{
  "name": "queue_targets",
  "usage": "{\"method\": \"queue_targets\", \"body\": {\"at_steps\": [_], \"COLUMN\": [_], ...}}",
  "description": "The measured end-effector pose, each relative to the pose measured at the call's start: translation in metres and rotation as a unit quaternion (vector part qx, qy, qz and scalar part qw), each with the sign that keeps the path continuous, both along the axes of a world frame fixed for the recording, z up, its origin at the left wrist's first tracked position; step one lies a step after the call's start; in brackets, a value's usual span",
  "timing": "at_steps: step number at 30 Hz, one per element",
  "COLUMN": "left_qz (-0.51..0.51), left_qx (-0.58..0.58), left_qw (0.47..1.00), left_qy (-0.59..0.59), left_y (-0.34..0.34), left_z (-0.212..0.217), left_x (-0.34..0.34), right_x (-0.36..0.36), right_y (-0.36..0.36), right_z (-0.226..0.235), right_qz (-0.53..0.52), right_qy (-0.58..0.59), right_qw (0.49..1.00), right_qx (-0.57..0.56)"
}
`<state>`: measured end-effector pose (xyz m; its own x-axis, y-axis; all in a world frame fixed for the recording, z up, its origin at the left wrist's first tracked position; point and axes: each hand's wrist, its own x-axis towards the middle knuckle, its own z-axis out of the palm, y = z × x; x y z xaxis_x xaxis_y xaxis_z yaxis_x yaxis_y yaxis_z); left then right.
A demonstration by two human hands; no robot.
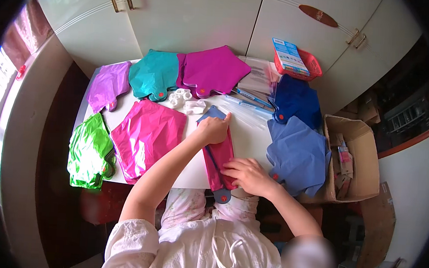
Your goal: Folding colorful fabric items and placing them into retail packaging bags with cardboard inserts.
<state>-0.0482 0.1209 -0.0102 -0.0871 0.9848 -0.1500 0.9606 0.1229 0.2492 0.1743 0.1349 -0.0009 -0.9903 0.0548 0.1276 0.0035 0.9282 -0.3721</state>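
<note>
A folded strip of shiny pink foil (209, 167), seemingly a flat foil balloon, lies lengthwise before me. A dark rounded tab with a red mark (222, 196) sticks out at its near end, past the table edge. Blue-grey material (213, 112) shows at its far end. My left hand (214, 130) presses down on the upper part, one finger stretched out and the others partly curled and hidden. Lower down, my right hand (246, 176) rests along the strip's right edge with its fingers extended and apart.
Flat foil pieces surround the white table (190, 172): green (90, 150), pink (149, 139), lilac (109, 86), teal (154, 72), magenta (214, 71), navy (298, 101) and blue (298, 152). White ribbon rolls (178, 97), clear bags (245, 114), a red basket (313, 64) and a cardboard box (364, 159) are nearby.
</note>
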Motion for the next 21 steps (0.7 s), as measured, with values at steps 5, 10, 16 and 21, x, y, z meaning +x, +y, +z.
{"method": "queue_targets", "body": {"at_steps": [5, 10, 16, 21], "left_qz": [0.039, 0.078, 0.151, 0.239], "left_qx": [0.037, 0.174, 0.251, 0.188], "left_qw": [0.997, 0.980, 0.955, 0.902], "left_qy": [-0.052, -0.064, -0.032, -0.307], "left_y": [-0.010, -0.036, -0.071, -0.081], "left_z": [0.005, -0.012, -0.012, -0.017], "left_x": [0.001, -0.013, -0.016, -0.012], "right_x": [0.000, -0.009, -0.013, -0.013], "right_y": [-0.010, -0.029, -0.038, -0.036], "right_z": [-0.004, -0.010, -0.016, -0.019], "right_qz": [-0.008, -0.075, -0.097, -0.093], "right_qy": [0.038, 0.093, 0.128, 0.112], "right_qw": [0.998, 0.993, 0.986, 0.989], "right_qx": [-0.044, 0.015, 0.054, 0.024]}}
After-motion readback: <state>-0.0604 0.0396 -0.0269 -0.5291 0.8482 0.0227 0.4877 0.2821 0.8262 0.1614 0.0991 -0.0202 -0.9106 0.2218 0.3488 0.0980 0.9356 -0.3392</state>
